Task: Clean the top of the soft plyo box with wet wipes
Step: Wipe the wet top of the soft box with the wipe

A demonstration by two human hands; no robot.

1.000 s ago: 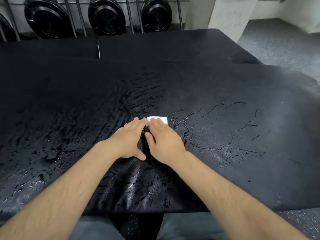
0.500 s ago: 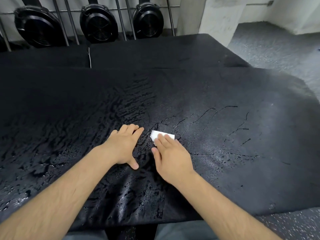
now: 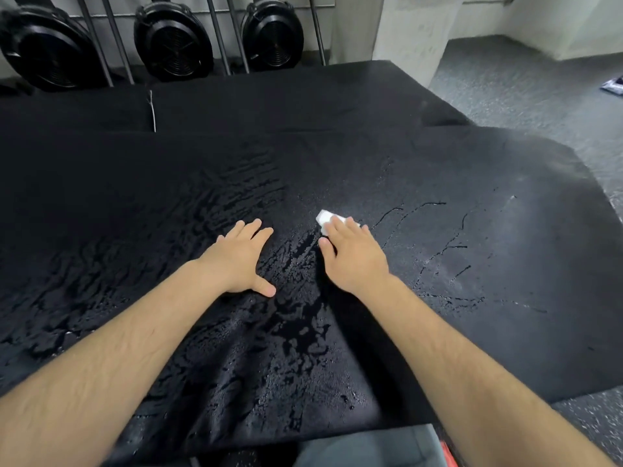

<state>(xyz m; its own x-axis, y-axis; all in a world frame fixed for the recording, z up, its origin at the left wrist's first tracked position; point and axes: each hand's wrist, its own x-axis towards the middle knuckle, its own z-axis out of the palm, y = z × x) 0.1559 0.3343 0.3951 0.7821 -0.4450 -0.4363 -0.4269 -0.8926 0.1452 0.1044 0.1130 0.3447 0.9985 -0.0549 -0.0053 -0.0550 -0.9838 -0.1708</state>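
Note:
The black soft plyo box (image 3: 472,197) fills most of the view, its top streaked with wet patches on the left and middle. My right hand (image 3: 354,257) lies flat on a folded white wet wipe (image 3: 324,220), fingers straight and pressing it onto the box top; only the wipe's far corner shows beyond my fingertips. My left hand (image 3: 239,261) rests flat on the wet surface a little to the left, fingers spread, holding nothing.
A second black box (image 3: 286,92) stands behind the first. Black round fan-like machines (image 3: 173,38) line the back wall behind metal bars. A concrete pillar (image 3: 411,32) rises at the back right, with grey speckled floor (image 3: 522,89) to the right.
My right hand has slid the wipe to the right, away from my left hand. The left hand stays planted on the box top.

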